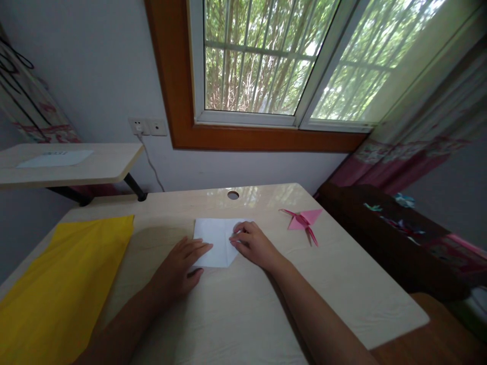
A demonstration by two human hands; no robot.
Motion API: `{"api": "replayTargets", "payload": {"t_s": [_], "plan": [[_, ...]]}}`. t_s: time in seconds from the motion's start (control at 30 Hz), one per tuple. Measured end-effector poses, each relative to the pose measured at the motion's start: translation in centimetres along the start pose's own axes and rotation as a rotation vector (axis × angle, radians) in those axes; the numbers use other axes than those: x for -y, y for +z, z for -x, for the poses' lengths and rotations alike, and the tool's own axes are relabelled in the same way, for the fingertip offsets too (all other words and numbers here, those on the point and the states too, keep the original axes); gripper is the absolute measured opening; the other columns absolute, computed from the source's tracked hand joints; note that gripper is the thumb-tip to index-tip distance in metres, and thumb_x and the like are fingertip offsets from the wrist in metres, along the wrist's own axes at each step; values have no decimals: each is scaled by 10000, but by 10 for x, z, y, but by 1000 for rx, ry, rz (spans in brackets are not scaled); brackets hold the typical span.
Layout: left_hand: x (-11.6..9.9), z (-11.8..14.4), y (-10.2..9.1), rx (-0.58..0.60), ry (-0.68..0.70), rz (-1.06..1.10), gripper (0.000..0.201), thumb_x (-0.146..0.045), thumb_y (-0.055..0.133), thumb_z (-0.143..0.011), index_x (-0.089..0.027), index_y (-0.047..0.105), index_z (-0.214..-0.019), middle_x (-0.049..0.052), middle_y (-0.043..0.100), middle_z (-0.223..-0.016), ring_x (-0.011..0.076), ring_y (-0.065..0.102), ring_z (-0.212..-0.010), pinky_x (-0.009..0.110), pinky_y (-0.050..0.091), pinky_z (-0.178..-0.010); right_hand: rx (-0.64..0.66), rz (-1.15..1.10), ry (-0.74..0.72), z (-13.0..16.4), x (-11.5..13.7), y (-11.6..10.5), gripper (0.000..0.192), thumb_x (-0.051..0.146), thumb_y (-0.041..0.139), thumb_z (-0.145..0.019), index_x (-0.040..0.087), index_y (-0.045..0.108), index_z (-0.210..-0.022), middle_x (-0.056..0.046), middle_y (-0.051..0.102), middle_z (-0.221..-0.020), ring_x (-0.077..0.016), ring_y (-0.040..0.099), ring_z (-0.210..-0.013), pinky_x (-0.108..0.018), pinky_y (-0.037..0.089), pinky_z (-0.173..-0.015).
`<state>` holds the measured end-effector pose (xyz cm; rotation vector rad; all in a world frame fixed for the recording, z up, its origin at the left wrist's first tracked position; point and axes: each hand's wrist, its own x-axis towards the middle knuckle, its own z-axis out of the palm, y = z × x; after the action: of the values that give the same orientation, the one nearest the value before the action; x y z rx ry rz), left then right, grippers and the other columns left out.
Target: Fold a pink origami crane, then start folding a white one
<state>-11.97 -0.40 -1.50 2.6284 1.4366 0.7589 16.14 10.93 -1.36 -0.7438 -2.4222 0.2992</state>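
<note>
The white paper [217, 249] is laid on the bench [228, 314], best steadied under the loosely spread fingers of the left hand [180, 264]. Its right side should be pressed evenly; whether it is pinched by the right hand's [257, 247] curled fingers cannot be told.

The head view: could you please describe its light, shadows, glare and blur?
Head view, top: bright daylight behind the window washes out parts of the leaves; head view, middle: reflections shine on the far part of the table, and a soft shadow lies beside the left hand; head view, right edge: the curtain looks smeared and stretched.
</note>
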Motion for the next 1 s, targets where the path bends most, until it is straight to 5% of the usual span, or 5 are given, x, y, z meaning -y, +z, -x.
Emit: {"api": "replayTargets", "payload": {"t_s": [0.1, 0.27, 0.5, 0.6, 1.0], "plan": [[2, 0, 2, -34, -53, 30, 614, -98, 555, -852, -255, 464, -1438, 89, 633, -1372, 248, 585, -1275, 521, 404, -1163, -4, -13, 18, 1, -3, 1, 117, 250, 673, -920, 245, 751, -1008, -91, 635, -1104, -217, 589, -1014, -398, 486, -906], [10, 1, 6, -44, -149, 103, 503, -157, 590, -893, -268, 497, -1374, 69, 694, -1283, 247, 648, -1192, 628, 332, -1175, 12, -43, -2, 0, -2, -1, 116, 256, 685, -914, 245, 752, -1007, -89, 637, -1102, -214, 592, -1011, -409, 475, -922], [9, -2, 4, -146, -86, 123, 512, -300, 612, -944, -266, 457, -1431, 29, 751, -1088, 208, 690, -1081, 544, 326, -1201, 95, -152, -67, -1, 13, 0, 185, 291, 715, -897, 250, 724, -1078, -90, 631, -1127, -217, 584, -1042, -391, 485, -924], [5, -3, 1, -104, -144, 57, 522, -359, 613, -944, -265, 471, -1436, 44, 746, -1069, 227, 686, -1026, 518, 391, -1152, 140, -187, -108, -3, 23, 3, 214, 321, 727, -889, 250, 714, -1091, -88, 629, -1137, -218, 586, -1048, -386, 489, -923], [-1, -8, -1, -21, -163, -75, 293, -303, 563, -961, -256, 647, -1238, 45, 742, -1035, 234, 655, -972, 637, 194, -1206, 215, -200, -170, -6, 42, 10, 306, 379, 747, -868, 235, 687, -1131, -98, 628, -1156, -231, 581, -1078, -396, 481, -944]]}}
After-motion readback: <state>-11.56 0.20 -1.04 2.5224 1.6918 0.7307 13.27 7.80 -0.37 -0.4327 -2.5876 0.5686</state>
